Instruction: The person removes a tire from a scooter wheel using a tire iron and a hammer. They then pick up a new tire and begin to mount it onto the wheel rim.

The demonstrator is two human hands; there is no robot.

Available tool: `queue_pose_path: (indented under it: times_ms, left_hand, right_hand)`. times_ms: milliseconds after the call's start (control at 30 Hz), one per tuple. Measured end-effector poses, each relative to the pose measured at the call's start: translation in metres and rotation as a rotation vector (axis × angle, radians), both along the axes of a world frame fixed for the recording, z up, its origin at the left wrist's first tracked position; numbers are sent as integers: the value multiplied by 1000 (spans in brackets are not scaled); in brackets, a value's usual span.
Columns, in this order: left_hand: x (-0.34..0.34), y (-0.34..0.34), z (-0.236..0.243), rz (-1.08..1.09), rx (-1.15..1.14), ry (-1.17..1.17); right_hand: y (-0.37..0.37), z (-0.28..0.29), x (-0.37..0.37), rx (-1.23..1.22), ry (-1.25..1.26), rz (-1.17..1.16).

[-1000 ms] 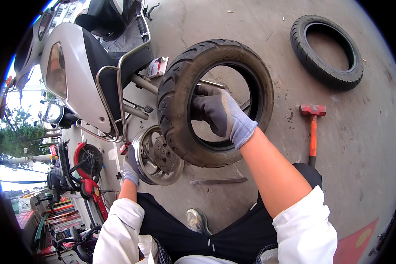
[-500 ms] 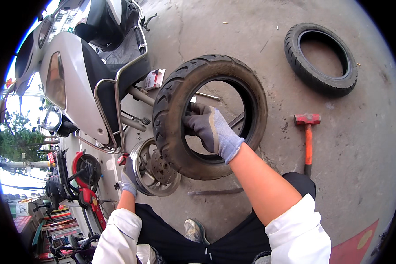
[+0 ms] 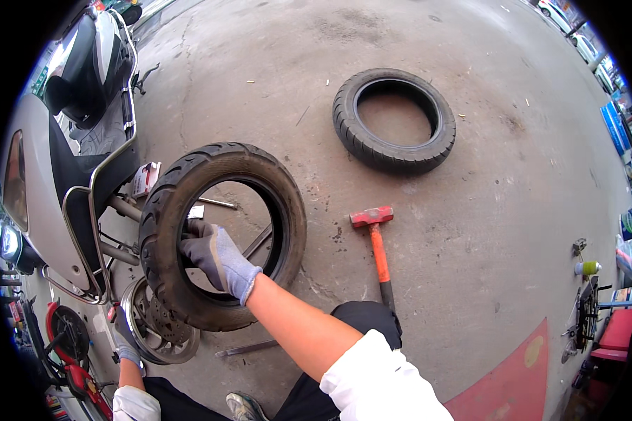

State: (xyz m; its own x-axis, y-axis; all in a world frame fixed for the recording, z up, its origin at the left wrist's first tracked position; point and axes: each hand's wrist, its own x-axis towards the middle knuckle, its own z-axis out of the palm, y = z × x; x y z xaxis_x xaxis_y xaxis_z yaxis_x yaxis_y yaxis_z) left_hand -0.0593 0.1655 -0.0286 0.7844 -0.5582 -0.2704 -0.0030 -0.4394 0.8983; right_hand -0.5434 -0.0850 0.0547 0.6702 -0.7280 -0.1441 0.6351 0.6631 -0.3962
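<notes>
My right hand (image 3: 219, 261), in a grey-and-purple work glove, reaches through the opening of a worn black tyre (image 3: 288, 210). Its fingers are closed round the tyre's left inner edge, and the fingertips are partly hidden. The tyre is tilted and overlaps a silver wheel rim (image 3: 184, 349) with a brake disc. At the left edge of that rim, my left hand (image 3: 125, 345) is gloved too and grips it, though its fingers show only in part. Below the tyre a flat metal bar (image 3: 246, 349) lies on the ground; another bar (image 3: 258, 241) shows through the opening.
A second tyre (image 3: 344, 130) lies flat farther off. A red-headed sledgehammer (image 3: 379, 252) rests right of my tyre. On the left stands a silver scooter (image 3: 38, 189), with a small box (image 3: 146, 179) beside it. A green-capped can (image 3: 587, 268) is at the far right.
My view has swung to the right, so everything sits farther left and the items at the right edge have come in. Both hands keep their holds on the tyre and rim.
</notes>
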Motion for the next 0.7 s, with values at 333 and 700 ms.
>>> queue_pose_path:
  times_ms: [333, 700]
  left_hand:
    - [5, -3, -6, -14, 147, 128]
    - [-15, -5, -2, 98, -19, 26]
  right_hand:
    - [-3, -1, -2, 8, 52, -17]
    - [-2, 8, -8, 2, 48, -14]
